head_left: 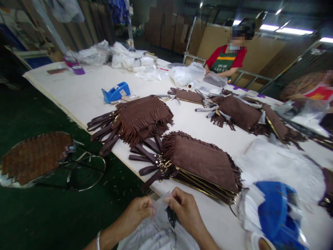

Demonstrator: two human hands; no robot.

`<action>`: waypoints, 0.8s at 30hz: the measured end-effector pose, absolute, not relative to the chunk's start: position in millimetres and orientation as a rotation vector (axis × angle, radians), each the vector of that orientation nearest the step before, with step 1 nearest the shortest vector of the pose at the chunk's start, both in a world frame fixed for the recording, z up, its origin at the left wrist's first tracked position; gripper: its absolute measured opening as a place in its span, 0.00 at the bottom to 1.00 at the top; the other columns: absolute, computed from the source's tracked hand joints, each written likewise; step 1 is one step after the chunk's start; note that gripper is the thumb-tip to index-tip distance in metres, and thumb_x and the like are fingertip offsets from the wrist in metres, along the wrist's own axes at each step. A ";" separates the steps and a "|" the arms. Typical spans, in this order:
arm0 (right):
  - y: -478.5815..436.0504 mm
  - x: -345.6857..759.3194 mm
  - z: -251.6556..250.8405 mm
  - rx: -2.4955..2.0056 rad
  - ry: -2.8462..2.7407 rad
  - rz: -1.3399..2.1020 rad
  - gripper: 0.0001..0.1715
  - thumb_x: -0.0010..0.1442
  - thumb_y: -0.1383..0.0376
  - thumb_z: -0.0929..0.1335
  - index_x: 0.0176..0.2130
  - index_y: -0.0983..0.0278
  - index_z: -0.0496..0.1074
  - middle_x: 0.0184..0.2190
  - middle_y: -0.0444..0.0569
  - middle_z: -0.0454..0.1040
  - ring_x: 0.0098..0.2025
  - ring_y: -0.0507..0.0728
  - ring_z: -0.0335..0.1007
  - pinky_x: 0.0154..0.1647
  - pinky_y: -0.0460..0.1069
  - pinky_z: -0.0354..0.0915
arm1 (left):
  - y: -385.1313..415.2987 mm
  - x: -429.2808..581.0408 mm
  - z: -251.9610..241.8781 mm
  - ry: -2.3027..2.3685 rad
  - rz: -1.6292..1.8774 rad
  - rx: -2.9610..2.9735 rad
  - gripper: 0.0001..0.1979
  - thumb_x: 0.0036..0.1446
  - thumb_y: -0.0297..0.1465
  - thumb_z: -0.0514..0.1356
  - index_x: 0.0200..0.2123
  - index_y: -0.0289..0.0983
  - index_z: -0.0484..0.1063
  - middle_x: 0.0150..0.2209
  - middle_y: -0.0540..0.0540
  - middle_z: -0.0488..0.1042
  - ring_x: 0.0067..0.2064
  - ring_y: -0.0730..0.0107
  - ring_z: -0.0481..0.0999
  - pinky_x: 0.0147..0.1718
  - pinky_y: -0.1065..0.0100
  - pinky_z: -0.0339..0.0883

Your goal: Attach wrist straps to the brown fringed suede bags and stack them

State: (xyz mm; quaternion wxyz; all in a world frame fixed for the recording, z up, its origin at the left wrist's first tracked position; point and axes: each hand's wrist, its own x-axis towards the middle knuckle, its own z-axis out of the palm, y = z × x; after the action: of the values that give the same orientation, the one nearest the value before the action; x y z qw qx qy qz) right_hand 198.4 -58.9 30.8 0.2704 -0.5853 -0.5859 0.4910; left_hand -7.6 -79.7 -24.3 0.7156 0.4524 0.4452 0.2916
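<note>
Near the table's front edge, my left hand [140, 211] pinches one side of a thin, translucent white sheet [161, 210]. The fingers of my right hand [186, 210] close on its other side. A small dark strip [170, 217] hangs beside the sheet under my right fingers; what it belongs to is hidden. Just beyond my hands lies a stack of brown fringed pouches [204, 158] with gold zippers and wrist straps [148, 156] pointing left. Farther back sits a second pile of brown fringed pouches [144, 114].
A blue tape dispenser [117, 93] stands behind the second pile, another blue dispenser [273, 211] at front right. White plastic [281, 166] and more brown pouches [239, 111] cover the right side. Across the table [78, 90] works a person in a green apron [223, 64]. A stool [39, 156] stands left.
</note>
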 end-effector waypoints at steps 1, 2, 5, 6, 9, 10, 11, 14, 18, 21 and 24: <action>-57.2 196.9 32.1 -1.587 -1.618 1.295 0.13 0.56 0.60 0.68 0.23 0.63 0.66 0.19 0.39 0.65 0.23 0.50 0.59 0.24 0.43 0.51 | -78.0 -6.0 -26.8 0.959 0.655 0.914 0.19 0.48 0.43 0.66 0.28 0.35 0.66 0.26 0.50 0.69 0.29 0.70 0.66 0.29 0.70 0.57; -55.4 196.0 33.1 -1.595 -1.649 1.273 0.13 0.55 0.60 0.69 0.23 0.63 0.66 0.19 0.39 0.66 0.23 0.50 0.59 0.24 0.43 0.51 | -75.8 -4.2 -27.8 0.947 0.666 0.863 0.21 0.44 0.44 0.68 0.28 0.35 0.65 0.26 0.51 0.68 0.28 0.70 0.65 0.29 0.70 0.56; -50.6 197.3 33.9 -1.621 -1.695 1.251 0.14 0.55 0.59 0.69 0.23 0.63 0.65 0.19 0.39 0.66 0.23 0.50 0.60 0.25 0.43 0.51 | -69.2 -0.7 -23.5 0.986 0.682 0.937 0.22 0.44 0.45 0.68 0.24 0.35 0.63 0.22 0.54 0.62 0.25 0.74 0.59 0.25 0.71 0.50; -49.5 198.6 33.3 -1.634 -1.694 1.246 0.14 0.55 0.59 0.69 0.23 0.63 0.65 0.19 0.39 0.66 0.23 0.50 0.60 0.25 0.43 0.52 | -67.3 -0.8 -20.4 1.014 0.681 1.005 0.21 0.47 0.45 0.66 0.23 0.35 0.63 0.21 0.54 0.61 0.25 0.74 0.58 0.25 0.71 0.48; -48.3 201.3 30.5 -1.677 -1.661 1.238 0.15 0.55 0.59 0.69 0.22 0.63 0.63 0.18 0.39 0.65 0.23 0.50 0.60 0.25 0.43 0.51 | -62.8 -3.8 -9.2 1.087 0.633 1.172 0.18 0.54 0.41 0.61 0.22 0.34 0.65 0.22 0.54 0.60 0.26 0.74 0.57 0.25 0.71 0.48; -48.3 201.1 29.9 -1.687 -1.646 1.241 0.15 0.55 0.60 0.69 0.22 0.63 0.63 0.18 0.39 0.65 0.23 0.50 0.60 0.25 0.43 0.51 | -61.3 -4.7 -5.4 1.093 0.611 1.189 0.17 0.55 0.40 0.60 0.23 0.34 0.66 0.22 0.54 0.61 0.26 0.74 0.58 0.26 0.71 0.48; -48.3 200.4 29.8 -1.692 -1.640 1.251 0.15 0.55 0.60 0.68 0.22 0.63 0.63 0.18 0.39 0.65 0.23 0.50 0.60 0.25 0.43 0.52 | -59.5 -5.1 -1.7 1.080 0.593 1.187 0.15 0.55 0.39 0.60 0.24 0.34 0.67 0.23 0.53 0.62 0.27 0.73 0.59 0.26 0.71 0.50; -47.8 196.0 32.2 -1.702 -1.672 1.233 0.14 0.56 0.60 0.68 0.23 0.63 0.64 0.18 0.39 0.67 0.23 0.50 0.61 0.25 0.43 0.52 | -53.1 -1.7 6.8 0.991 0.621 1.114 0.11 0.51 0.36 0.65 0.31 0.33 0.72 0.29 0.51 0.69 0.32 0.69 0.65 0.31 0.71 0.55; -45.1 197.7 33.2 -1.683 -1.725 1.179 0.16 0.56 0.57 0.69 0.23 0.62 0.65 0.18 0.39 0.67 0.23 0.51 0.61 0.25 0.44 0.53 | -46.4 7.2 6.5 1.036 0.738 0.967 0.13 0.46 0.36 0.68 0.27 0.33 0.71 0.25 0.51 0.69 0.29 0.71 0.65 0.29 0.71 0.56; -41.8 210.3 26.1 -1.697 -1.563 1.145 0.17 0.59 0.53 0.65 0.28 0.62 0.68 0.23 0.42 0.71 0.26 0.53 0.65 0.28 0.45 0.58 | -45.4 8.3 -0.8 1.066 0.766 0.875 0.15 0.46 0.39 0.68 0.24 0.33 0.70 0.23 0.51 0.69 0.26 0.73 0.64 0.26 0.72 0.55; -37.3 219.9 15.7 -1.762 -1.358 1.057 0.20 0.59 0.50 0.65 0.42 0.62 0.71 0.37 0.50 0.76 0.35 0.57 0.70 0.32 0.47 0.64 | -46.0 4.3 -7.0 1.076 0.760 0.821 0.16 0.44 0.40 0.69 0.23 0.33 0.71 0.22 0.51 0.69 0.25 0.74 0.63 0.25 0.73 0.55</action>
State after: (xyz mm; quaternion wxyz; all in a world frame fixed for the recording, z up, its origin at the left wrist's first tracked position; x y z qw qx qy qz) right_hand 219.9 -37.3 15.7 0.3328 -0.6746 -0.5200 0.4047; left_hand 4.3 -46.0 -7.0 0.7138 0.3704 0.4855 0.3430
